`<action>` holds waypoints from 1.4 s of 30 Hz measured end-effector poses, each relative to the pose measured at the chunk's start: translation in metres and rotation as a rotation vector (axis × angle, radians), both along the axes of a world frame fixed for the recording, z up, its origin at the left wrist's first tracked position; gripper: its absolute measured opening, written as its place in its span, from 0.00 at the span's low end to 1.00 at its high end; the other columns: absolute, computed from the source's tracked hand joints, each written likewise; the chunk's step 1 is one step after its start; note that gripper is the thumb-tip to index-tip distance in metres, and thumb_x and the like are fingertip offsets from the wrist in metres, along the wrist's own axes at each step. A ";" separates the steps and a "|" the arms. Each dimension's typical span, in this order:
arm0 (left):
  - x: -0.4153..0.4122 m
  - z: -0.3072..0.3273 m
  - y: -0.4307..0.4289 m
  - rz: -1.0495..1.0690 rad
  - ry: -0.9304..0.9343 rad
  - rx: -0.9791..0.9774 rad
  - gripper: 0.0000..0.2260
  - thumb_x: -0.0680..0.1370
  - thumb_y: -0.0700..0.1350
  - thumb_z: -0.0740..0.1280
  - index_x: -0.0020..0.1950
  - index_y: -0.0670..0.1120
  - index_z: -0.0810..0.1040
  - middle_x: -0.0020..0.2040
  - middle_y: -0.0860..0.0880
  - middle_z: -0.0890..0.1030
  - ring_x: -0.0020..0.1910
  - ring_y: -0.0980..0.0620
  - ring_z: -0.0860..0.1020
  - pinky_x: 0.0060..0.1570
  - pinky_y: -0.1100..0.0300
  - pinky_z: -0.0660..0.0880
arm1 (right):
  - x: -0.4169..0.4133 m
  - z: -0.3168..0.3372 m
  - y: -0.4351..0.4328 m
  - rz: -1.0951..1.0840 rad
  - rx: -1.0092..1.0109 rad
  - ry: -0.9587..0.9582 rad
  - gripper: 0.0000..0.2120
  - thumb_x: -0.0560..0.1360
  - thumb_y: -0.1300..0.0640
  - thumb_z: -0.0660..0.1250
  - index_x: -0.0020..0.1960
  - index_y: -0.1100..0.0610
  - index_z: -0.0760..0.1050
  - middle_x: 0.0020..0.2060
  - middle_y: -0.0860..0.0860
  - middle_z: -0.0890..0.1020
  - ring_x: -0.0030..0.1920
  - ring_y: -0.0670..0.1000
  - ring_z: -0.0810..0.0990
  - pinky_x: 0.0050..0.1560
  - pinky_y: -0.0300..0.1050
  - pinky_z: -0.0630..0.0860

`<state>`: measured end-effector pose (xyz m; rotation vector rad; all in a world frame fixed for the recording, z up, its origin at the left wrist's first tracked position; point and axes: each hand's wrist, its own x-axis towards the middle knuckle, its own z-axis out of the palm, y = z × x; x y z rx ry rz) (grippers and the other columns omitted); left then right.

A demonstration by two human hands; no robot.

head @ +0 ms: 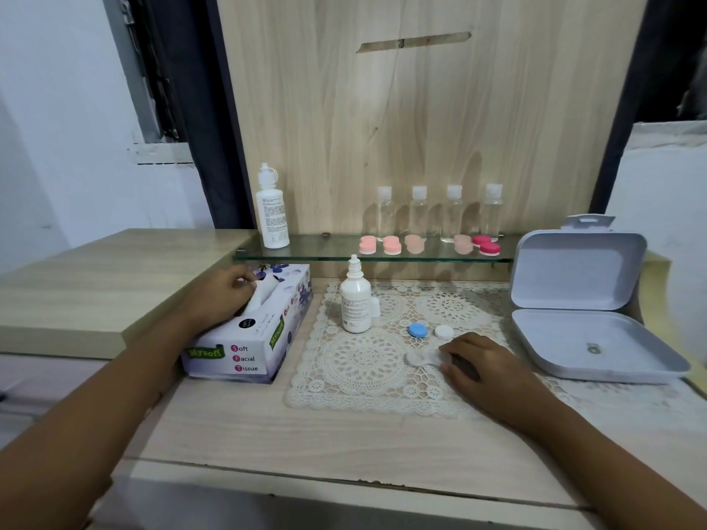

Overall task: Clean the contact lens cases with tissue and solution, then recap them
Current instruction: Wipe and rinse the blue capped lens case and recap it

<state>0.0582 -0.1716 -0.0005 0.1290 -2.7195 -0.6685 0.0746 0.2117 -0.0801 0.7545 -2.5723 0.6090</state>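
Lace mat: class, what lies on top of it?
A solution bottle, a blue cap, a white cap and an uncapped lens case; the right hand, holding it, covers its other end.

the tissue box (245, 350) reads "mysoft" on a green banner and "soft facial tissue" beside it on its front face. print on the two white bottles' (355, 300) labels is too small to read.
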 end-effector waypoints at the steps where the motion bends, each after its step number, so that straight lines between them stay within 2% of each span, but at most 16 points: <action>1: 0.001 0.001 -0.001 -0.015 -0.017 0.037 0.07 0.78 0.49 0.61 0.43 0.53 0.78 0.38 0.47 0.82 0.38 0.48 0.78 0.45 0.56 0.73 | 0.000 0.000 0.000 0.000 0.000 0.000 0.11 0.77 0.51 0.63 0.56 0.53 0.77 0.49 0.45 0.78 0.48 0.45 0.74 0.45 0.34 0.65; 4: 0.002 0.003 0.001 -0.067 -0.066 0.006 0.15 0.77 0.60 0.59 0.39 0.54 0.78 0.36 0.50 0.81 0.36 0.53 0.77 0.46 0.54 0.73 | 0.000 0.000 0.000 0.000 -0.002 0.001 0.11 0.77 0.51 0.63 0.56 0.52 0.77 0.49 0.45 0.78 0.48 0.44 0.74 0.45 0.33 0.65; 6: 0.004 0.004 0.007 -0.089 -0.098 -0.052 0.14 0.76 0.61 0.61 0.41 0.55 0.80 0.40 0.56 0.79 0.40 0.59 0.76 0.43 0.60 0.71 | 0.000 -0.001 0.000 0.000 -0.007 0.003 0.11 0.77 0.51 0.63 0.55 0.52 0.77 0.49 0.44 0.78 0.48 0.44 0.74 0.45 0.33 0.65; 8: 0.004 0.004 0.012 -0.108 -0.131 -0.033 0.10 0.76 0.58 0.65 0.45 0.53 0.80 0.45 0.59 0.78 0.43 0.61 0.75 0.41 0.66 0.68 | -0.001 -0.001 0.000 0.001 -0.005 0.004 0.10 0.76 0.51 0.63 0.55 0.52 0.77 0.49 0.44 0.78 0.48 0.43 0.73 0.44 0.30 0.64; 11: 0.001 0.003 0.013 -0.116 -0.148 -0.015 0.11 0.77 0.55 0.64 0.50 0.50 0.81 0.48 0.54 0.79 0.45 0.57 0.76 0.41 0.65 0.68 | -0.002 -0.001 0.000 -0.004 0.003 0.005 0.11 0.76 0.50 0.63 0.55 0.52 0.77 0.49 0.44 0.78 0.49 0.44 0.74 0.45 0.32 0.65; 13: -0.001 0.002 0.012 -0.098 -0.148 -0.083 0.11 0.79 0.51 0.62 0.55 0.49 0.81 0.55 0.49 0.79 0.49 0.53 0.75 0.43 0.62 0.67 | -0.002 -0.001 0.000 -0.005 0.006 0.006 0.11 0.77 0.50 0.62 0.56 0.52 0.77 0.49 0.45 0.78 0.49 0.45 0.74 0.46 0.34 0.66; 15: -0.003 0.003 0.014 -0.100 -0.185 -0.192 0.12 0.80 0.46 0.61 0.60 0.49 0.79 0.61 0.48 0.78 0.56 0.51 0.74 0.48 0.64 0.65 | -0.001 -0.001 0.000 -0.003 0.012 0.007 0.11 0.77 0.50 0.62 0.56 0.52 0.77 0.49 0.45 0.78 0.49 0.45 0.74 0.46 0.35 0.67; 17: -0.006 0.004 0.016 -0.103 -0.244 -0.280 0.13 0.80 0.45 0.61 0.63 0.50 0.78 0.64 0.48 0.76 0.60 0.51 0.73 0.49 0.66 0.63 | -0.001 -0.001 0.000 -0.001 0.012 0.008 0.11 0.77 0.50 0.62 0.56 0.52 0.77 0.49 0.45 0.78 0.49 0.45 0.74 0.46 0.35 0.66; 20: -0.009 0.008 0.019 -0.086 -0.300 -0.373 0.13 0.79 0.46 0.62 0.62 0.51 0.78 0.62 0.47 0.77 0.57 0.51 0.72 0.48 0.67 0.62 | -0.001 0.000 0.000 0.002 0.006 0.008 0.11 0.76 0.50 0.63 0.55 0.53 0.77 0.49 0.45 0.78 0.48 0.45 0.74 0.45 0.35 0.67; 23: -0.012 0.007 0.018 -0.069 -0.311 -0.382 0.12 0.77 0.44 0.63 0.57 0.49 0.81 0.59 0.46 0.78 0.50 0.54 0.70 0.47 0.66 0.62 | -0.001 0.000 0.001 -0.002 0.000 0.014 0.10 0.76 0.51 0.63 0.53 0.53 0.78 0.48 0.46 0.78 0.48 0.46 0.75 0.46 0.37 0.70; 27: -0.012 0.006 0.017 -0.063 -0.272 -0.382 0.10 0.78 0.43 0.62 0.55 0.47 0.81 0.59 0.46 0.78 0.53 0.52 0.71 0.48 0.66 0.63 | -0.001 0.000 0.001 -0.001 0.001 0.011 0.10 0.76 0.51 0.64 0.53 0.54 0.78 0.48 0.47 0.78 0.48 0.46 0.75 0.47 0.38 0.70; 31: -0.013 0.006 0.016 -0.041 -0.281 -0.395 0.09 0.79 0.44 0.61 0.51 0.46 0.80 0.56 0.46 0.77 0.48 0.53 0.70 0.48 0.62 0.66 | -0.001 0.001 0.001 0.011 -0.005 0.003 0.10 0.76 0.51 0.64 0.54 0.53 0.77 0.48 0.46 0.78 0.48 0.45 0.74 0.46 0.36 0.69; 33: -0.013 0.006 0.012 -0.007 -0.240 -0.382 0.07 0.79 0.45 0.60 0.48 0.47 0.78 0.52 0.47 0.77 0.47 0.51 0.72 0.47 0.59 0.68 | -0.001 0.001 0.002 0.011 0.000 0.001 0.10 0.76 0.51 0.63 0.54 0.53 0.77 0.48 0.45 0.78 0.48 0.44 0.74 0.46 0.36 0.68; 36: -0.010 0.004 0.006 0.048 -0.095 -0.357 0.10 0.80 0.45 0.58 0.45 0.44 0.76 0.45 0.48 0.77 0.42 0.50 0.74 0.42 0.58 0.67 | -0.001 0.000 0.001 0.011 0.001 0.000 0.10 0.76 0.51 0.63 0.54 0.53 0.77 0.48 0.45 0.77 0.48 0.44 0.74 0.46 0.35 0.68; 39: -0.004 0.003 0.005 0.068 0.020 -0.297 0.11 0.81 0.44 0.57 0.46 0.41 0.77 0.46 0.43 0.79 0.42 0.47 0.74 0.42 0.56 0.69 | -0.001 0.000 0.001 0.007 -0.002 0.003 0.10 0.76 0.51 0.63 0.55 0.53 0.77 0.49 0.45 0.78 0.48 0.43 0.74 0.46 0.34 0.67; 42: 0.000 0.004 0.012 0.055 0.075 -0.218 0.08 0.81 0.45 0.58 0.47 0.43 0.73 0.41 0.45 0.76 0.40 0.47 0.73 0.40 0.56 0.67 | -0.001 0.001 0.001 0.003 0.001 0.004 0.11 0.76 0.51 0.63 0.55 0.53 0.77 0.50 0.46 0.78 0.48 0.44 0.74 0.45 0.34 0.66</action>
